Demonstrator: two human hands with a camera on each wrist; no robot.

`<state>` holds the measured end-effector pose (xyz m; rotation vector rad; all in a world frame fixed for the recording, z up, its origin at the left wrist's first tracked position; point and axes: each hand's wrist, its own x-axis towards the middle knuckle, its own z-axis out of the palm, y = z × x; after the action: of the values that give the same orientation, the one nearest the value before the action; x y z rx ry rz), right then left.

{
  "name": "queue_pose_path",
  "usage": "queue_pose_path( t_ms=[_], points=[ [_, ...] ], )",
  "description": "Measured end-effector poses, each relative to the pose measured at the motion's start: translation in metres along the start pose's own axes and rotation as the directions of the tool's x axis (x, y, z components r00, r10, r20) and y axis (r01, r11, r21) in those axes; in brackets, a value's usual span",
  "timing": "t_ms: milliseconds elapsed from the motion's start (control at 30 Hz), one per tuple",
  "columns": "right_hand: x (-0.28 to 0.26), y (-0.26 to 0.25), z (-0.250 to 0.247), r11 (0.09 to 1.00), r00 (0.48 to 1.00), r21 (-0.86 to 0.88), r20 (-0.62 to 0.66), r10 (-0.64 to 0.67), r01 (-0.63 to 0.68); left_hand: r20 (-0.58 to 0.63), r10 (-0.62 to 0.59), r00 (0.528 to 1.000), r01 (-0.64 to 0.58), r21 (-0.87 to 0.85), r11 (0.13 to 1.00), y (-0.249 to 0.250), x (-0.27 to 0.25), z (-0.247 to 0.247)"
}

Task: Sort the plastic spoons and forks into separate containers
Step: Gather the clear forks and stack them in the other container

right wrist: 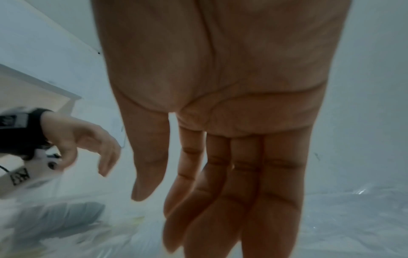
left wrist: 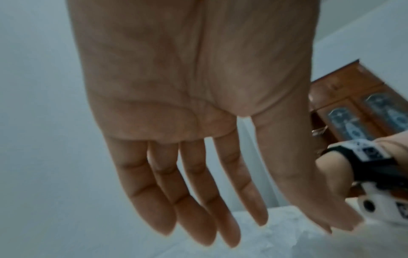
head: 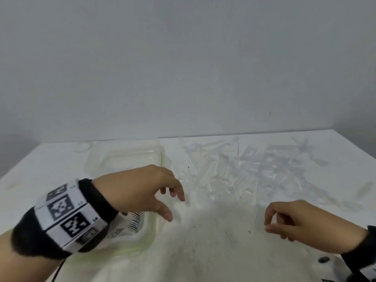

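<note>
A heap of clear plastic spoons and forks [head: 254,169] lies on the white table [head: 203,251] at the back right. Two translucent white containers stand on the left: a far one [head: 160,151] and a near one [head: 151,237], partly hidden by my left wrist. My left hand [head: 176,208] hovers between the containers and the heap, fingers relaxed and empty; the left wrist view shows the left hand [left wrist: 287,230] with straight fingers. My right hand [head: 268,223] hovers low in front of the heap, loosely curled. The right wrist view shows the right hand [right wrist: 159,218] holding nothing.
A single clear utensil [head: 230,237] lies on the table between my hands, and a loose spoon [head: 364,190] lies at the far right. A small round lid [head: 82,148] sits at the back left. A grey wall rises behind the table. A wooden cabinet [left wrist: 353,97] stands off to the side.
</note>
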<state>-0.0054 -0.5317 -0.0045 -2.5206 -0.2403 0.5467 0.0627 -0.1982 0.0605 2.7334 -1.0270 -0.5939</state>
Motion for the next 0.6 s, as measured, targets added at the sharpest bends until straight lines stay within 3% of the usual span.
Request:
queue_pose_path(
  t_ms=[100, 233, 433, 600],
  points=[
    [-0.001, 0.018, -0.012, 0.996, 0.995, -0.008, 0.055, -0.087, 0.088, 0.038, -0.157, 0.987, 0.151, 0.122, 0.981, 0.016, 0.028, 0.012],
    [0.006, 0.037, -0.023, 0.981, 0.976, -0.031, 0.116, -0.185, 0.189, 0.127, -0.361, 0.924, 0.289, 0.387, 0.875, 0.031, 0.057, 0.024],
    [0.021, 0.048, -0.026, 0.968, 0.95, -0.045, 0.207, -0.234, 0.248, 0.179, -0.524, 0.833, 0.345, 0.571, 0.745, 0.05, 0.074, 0.041],
    [0.03, 0.053, -0.022, 0.961, 0.957, -0.122, 0.184, -0.224, 0.248, 0.126, -0.582, 0.803, 0.375, 0.653, 0.658, 0.059, 0.084, 0.054]
  ],
)
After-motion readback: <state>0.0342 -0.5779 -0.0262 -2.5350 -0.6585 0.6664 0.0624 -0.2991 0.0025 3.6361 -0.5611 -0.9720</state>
